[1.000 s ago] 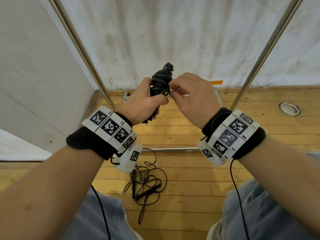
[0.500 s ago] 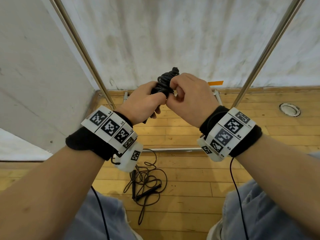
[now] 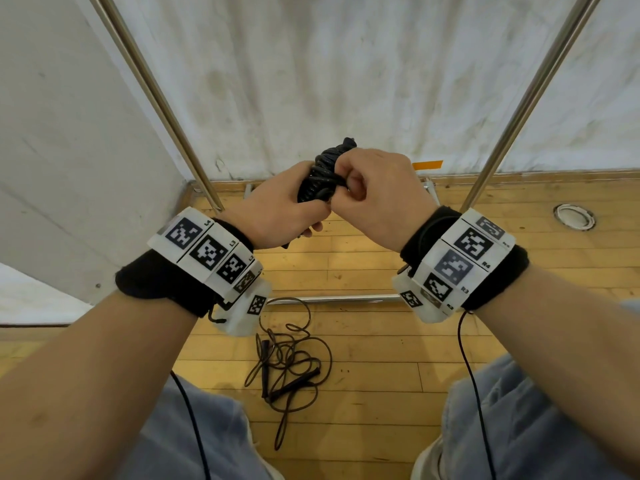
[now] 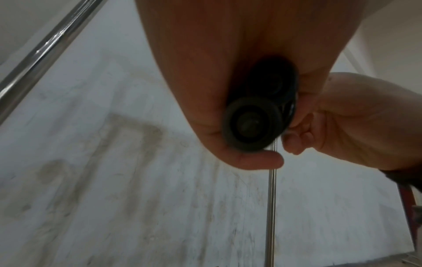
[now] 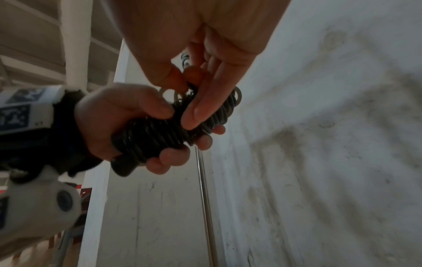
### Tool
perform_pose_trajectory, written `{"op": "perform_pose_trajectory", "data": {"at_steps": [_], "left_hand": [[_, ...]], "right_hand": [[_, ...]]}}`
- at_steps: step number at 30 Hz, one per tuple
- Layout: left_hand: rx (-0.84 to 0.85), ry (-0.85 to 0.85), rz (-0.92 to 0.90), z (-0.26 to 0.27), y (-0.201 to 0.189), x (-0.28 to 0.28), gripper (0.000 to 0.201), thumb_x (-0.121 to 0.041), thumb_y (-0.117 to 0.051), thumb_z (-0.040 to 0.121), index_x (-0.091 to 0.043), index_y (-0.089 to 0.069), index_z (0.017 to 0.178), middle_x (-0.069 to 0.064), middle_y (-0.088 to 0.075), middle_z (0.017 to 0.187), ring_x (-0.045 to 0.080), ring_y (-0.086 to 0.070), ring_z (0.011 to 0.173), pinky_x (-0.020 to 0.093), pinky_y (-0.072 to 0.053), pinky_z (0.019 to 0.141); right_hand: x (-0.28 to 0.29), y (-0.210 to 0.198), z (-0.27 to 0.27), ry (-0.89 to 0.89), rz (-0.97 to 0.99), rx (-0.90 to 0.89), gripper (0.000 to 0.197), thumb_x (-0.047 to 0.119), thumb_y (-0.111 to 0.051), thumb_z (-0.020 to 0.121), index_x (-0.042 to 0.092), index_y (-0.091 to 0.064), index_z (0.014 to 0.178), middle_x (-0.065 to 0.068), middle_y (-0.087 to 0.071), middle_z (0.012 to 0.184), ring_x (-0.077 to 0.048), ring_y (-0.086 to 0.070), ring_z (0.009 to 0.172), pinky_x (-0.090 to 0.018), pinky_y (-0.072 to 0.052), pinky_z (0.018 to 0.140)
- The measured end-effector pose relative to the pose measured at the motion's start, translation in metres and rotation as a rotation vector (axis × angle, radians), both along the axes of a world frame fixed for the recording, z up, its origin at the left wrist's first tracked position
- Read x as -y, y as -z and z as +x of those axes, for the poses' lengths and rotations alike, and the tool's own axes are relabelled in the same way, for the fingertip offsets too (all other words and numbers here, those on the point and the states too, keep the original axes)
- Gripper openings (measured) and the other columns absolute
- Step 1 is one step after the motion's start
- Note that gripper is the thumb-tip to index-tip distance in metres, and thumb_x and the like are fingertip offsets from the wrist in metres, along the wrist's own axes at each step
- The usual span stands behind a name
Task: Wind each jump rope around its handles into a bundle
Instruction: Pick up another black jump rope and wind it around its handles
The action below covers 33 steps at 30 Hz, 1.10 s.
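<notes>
Gripping a tightly coiled black rope bundle (image 3: 323, 174), the left hand (image 3: 277, 213) wraps its lower handles while the right hand (image 3: 374, 195) pinches the upper coils. Below, a second thin rope (image 3: 291, 362) lies loosely tangled on glossy wooden floorboards (image 3: 374, 368).

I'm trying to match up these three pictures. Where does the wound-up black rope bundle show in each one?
Head: the rope bundle sits upper centre, between the left hand and right hand.
Left wrist: only the handles' round butt ends show, right of centre, below the palm.
Right wrist: the coils sit left of centre, gripped by the left hand.
Shared landmark: the slanted metal pole.
</notes>
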<state>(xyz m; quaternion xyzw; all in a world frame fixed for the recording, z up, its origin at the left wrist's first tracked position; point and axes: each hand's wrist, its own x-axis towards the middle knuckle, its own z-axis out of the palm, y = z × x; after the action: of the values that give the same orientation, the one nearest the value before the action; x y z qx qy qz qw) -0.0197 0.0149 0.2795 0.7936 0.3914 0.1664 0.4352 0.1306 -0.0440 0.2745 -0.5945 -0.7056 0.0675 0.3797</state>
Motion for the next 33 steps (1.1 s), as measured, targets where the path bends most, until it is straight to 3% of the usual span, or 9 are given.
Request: {"op": "perform_pose_trajectory", "data": {"at_steps": [3, 8, 14, 18, 22, 24, 26, 30, 33], "left_hand": [[-0.036, 0.005, 0.036, -0.002, 0.002, -0.001, 0.029, -0.013, -0.059, 0.088, -0.021, -0.051, 0.115, 0.0, -0.066, 0.08, 0.005, -0.065, 0.064, 0.028, -0.056, 0.059], [-0.045, -0.024, 0.114, -0.002, 0.003, -0.001, 0.034, -0.014, -0.061, 0.085, -0.021, -0.053, 0.117, -0.003, -0.066, 0.081, 0.012, -0.063, 0.071, 0.032, -0.054, 0.065], [-0.003, -0.042, 0.124, 0.002, 0.0, 0.001, 0.033, -0.013, -0.063, 0.084, -0.017, -0.054, 0.116, 0.003, -0.067, 0.087, 0.019, -0.063, 0.073, 0.035, -0.054, 0.066], [0.034, -0.038, 0.095, 0.002, -0.002, 0.0, 0.035, -0.016, -0.067, 0.085, -0.018, -0.053, 0.117, 0.003, -0.064, 0.086, 0.012, -0.059, 0.063, 0.033, -0.053, 0.061], [0.113, -0.017, 0.022, 0.001, -0.006, 0.003, 0.036, -0.018, -0.069, 0.084, -0.014, -0.054, 0.116, 0.003, -0.06, 0.086, 0.015, -0.058, 0.065, 0.037, -0.053, 0.063], [0.226, -0.018, -0.061, 0.0, -0.009, 0.004, 0.032, -0.021, -0.063, 0.08, -0.017, -0.057, 0.112, 0.004, -0.06, 0.084, 0.011, -0.058, 0.064, 0.029, -0.051, 0.058], [0.303, -0.025, -0.112, 0.0, -0.009, 0.006, 0.02, -0.017, -0.058, 0.089, -0.021, -0.059, 0.108, 0.005, -0.059, 0.082, 0.009, -0.057, 0.065, 0.023, -0.049, 0.057], [0.264, -0.038, -0.122, 0.003, -0.003, 0.008, 0.028, -0.015, -0.045, 0.1, -0.01, -0.048, 0.127, 0.007, -0.059, 0.096, 0.015, -0.061, 0.079, 0.031, -0.051, 0.066], [0.283, -0.062, -0.251, 0.006, 0.002, 0.01, 0.034, -0.019, -0.043, 0.101, -0.005, -0.042, 0.132, 0.003, -0.058, 0.101, 0.019, -0.064, 0.079, 0.03, -0.054, 0.067]], "right_hand": [[0.003, -0.002, 0.001, -0.048, -0.097, -0.118, 0.014, 0.008, -0.058, 0.077, 0.018, -0.051, 0.082, 0.012, -0.045, 0.055, -0.013, -0.058, 0.061, -0.023, -0.047, 0.06], [0.004, -0.002, 0.003, -0.077, -0.177, -0.185, 0.01, 0.01, -0.066, 0.077, 0.014, -0.059, 0.082, 0.012, -0.049, 0.056, 0.001, -0.047, 0.049, -0.008, -0.038, 0.055], [0.003, -0.005, 0.007, -0.072, -0.139, -0.119, 0.007, 0.016, -0.065, 0.083, 0.017, -0.059, 0.083, 0.004, -0.058, 0.065, -0.018, -0.063, 0.068, -0.024, -0.048, 0.063], [0.002, -0.004, 0.009, -0.058, -0.066, -0.032, 0.007, 0.019, -0.063, 0.085, 0.013, -0.062, 0.087, 0.005, -0.055, 0.068, -0.01, -0.051, 0.063, -0.014, -0.04, 0.061], [0.0, -0.005, 0.009, -0.03, 0.009, 0.037, 0.008, 0.018, -0.062, 0.084, 0.012, -0.064, 0.089, 0.007, -0.05, 0.069, -0.006, -0.043, 0.063, -0.007, -0.033, 0.06], [0.0, -0.005, 0.009, -0.01, 0.044, -0.003, 0.007, 0.016, -0.061, 0.083, 0.01, -0.064, 0.087, 0.008, -0.048, 0.069, -0.006, -0.041, 0.062, -0.008, -0.033, 0.059], [0.001, -0.005, 0.009, -0.005, 0.055, -0.052, 0.007, 0.014, -0.061, 0.083, 0.009, -0.063, 0.087, 0.005, -0.049, 0.07, -0.009, -0.042, 0.064, -0.01, -0.034, 0.06], [0.002, -0.002, 0.008, 0.019, 0.041, -0.088, 0.006, 0.014, -0.06, 0.083, 0.01, -0.062, 0.087, 0.001, -0.054, 0.072, -0.013, -0.048, 0.067, -0.014, -0.037, 0.061], [0.001, 0.003, 0.007, 0.037, 0.058, -0.103, 0.005, 0.014, -0.06, 0.082, 0.01, -0.061, 0.085, 0.004, -0.051, 0.07, -0.014, -0.049, 0.066, -0.018, -0.04, 0.06]]}}
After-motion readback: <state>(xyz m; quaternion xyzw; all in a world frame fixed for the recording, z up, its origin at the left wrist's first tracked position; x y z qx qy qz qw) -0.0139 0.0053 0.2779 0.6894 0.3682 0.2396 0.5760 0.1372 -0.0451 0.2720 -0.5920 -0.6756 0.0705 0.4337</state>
